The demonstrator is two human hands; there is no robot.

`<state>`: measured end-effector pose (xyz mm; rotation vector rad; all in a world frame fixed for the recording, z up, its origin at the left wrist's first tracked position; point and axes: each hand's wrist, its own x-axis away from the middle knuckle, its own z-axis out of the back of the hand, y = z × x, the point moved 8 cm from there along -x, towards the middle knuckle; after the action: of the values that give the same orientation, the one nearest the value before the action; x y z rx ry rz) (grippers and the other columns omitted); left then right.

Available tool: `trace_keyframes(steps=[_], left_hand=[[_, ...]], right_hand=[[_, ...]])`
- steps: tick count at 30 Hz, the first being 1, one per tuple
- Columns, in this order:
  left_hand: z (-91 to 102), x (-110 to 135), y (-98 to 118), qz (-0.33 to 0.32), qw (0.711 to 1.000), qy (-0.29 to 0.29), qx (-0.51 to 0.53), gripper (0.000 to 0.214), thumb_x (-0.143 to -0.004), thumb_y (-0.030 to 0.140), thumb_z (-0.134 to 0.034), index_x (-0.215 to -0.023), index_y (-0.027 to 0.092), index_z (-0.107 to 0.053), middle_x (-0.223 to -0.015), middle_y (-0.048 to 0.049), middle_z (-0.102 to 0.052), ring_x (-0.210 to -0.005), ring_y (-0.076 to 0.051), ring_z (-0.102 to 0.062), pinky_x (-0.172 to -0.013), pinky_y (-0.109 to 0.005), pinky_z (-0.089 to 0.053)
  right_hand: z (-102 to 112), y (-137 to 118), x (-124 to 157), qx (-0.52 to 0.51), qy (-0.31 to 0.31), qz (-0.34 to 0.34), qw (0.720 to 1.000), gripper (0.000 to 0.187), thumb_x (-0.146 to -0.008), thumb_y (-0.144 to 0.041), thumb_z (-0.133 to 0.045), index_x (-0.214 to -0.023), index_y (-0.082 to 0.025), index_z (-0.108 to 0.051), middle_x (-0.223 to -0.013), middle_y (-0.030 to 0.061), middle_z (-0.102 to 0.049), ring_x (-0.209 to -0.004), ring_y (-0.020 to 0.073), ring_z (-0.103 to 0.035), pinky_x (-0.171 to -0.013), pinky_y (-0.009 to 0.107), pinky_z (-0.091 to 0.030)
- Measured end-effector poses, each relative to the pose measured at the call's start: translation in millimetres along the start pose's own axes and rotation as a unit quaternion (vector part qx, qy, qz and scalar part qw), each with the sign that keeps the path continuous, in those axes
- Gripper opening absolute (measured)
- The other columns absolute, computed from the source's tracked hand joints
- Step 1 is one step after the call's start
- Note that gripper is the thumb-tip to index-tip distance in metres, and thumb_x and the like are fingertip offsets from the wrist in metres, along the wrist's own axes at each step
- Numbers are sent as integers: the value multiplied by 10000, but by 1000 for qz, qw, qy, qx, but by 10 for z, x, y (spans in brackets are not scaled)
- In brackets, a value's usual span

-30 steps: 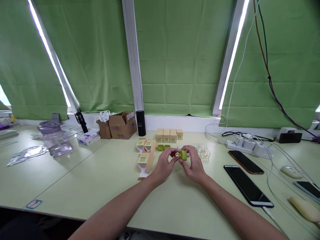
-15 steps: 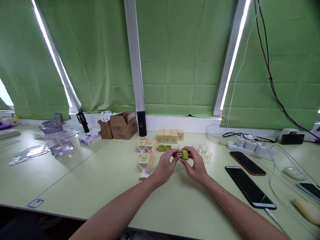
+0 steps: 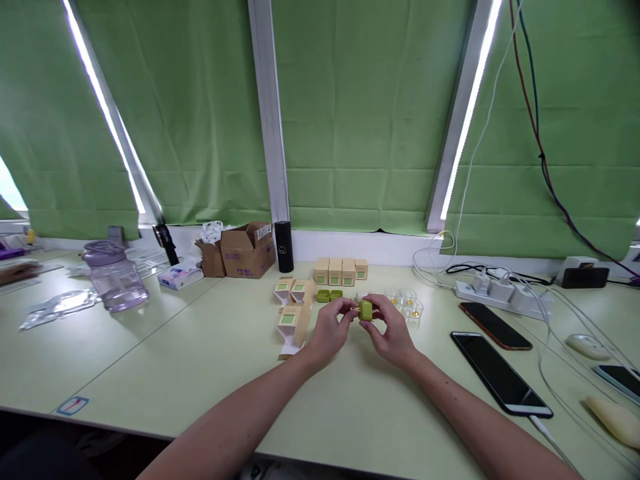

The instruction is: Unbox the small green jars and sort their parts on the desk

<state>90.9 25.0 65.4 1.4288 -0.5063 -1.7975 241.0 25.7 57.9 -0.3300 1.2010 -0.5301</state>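
Observation:
My right hand pinches a small glossy olive-green case between thumb and fingers. My left hand is closed at the case's left side, its fingertips on a thin pale loop. Just beyond my hands, two small green open trays or case halves lie side by side. Opened cardboard boxes with green labels lie left of my left hand. Beyond the right hand stand clear plastic containers with gold-coloured bits in them. My fingers partly cover the case.
Several closed small boxes stand at the back, near a black cylinder and a brown carton. A purple-lidded jug stands left. Phones, cables and a power strip occupy the right side.
The green case has turned slightly and shifted a little left between my hands. The pale loop is now less visible. Something brown has appeared at the table's far left edge.

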Motion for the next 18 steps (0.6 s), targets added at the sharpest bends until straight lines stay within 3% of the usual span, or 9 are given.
trace_keyframes(steps=[18], left_hand=[[-26,20,-88,27,999,-25,1,79,-910,215,-619,-864,179,-672,-828,-44,-720,-749,-171,-647,-684,-291,-518]], right_hand=[[-34,8,36,22,-25,14,999,393,-962,-258,-592,-1351,-268,-538,-1237,127,-597,-1021,251,-647,-752,412,-670]])
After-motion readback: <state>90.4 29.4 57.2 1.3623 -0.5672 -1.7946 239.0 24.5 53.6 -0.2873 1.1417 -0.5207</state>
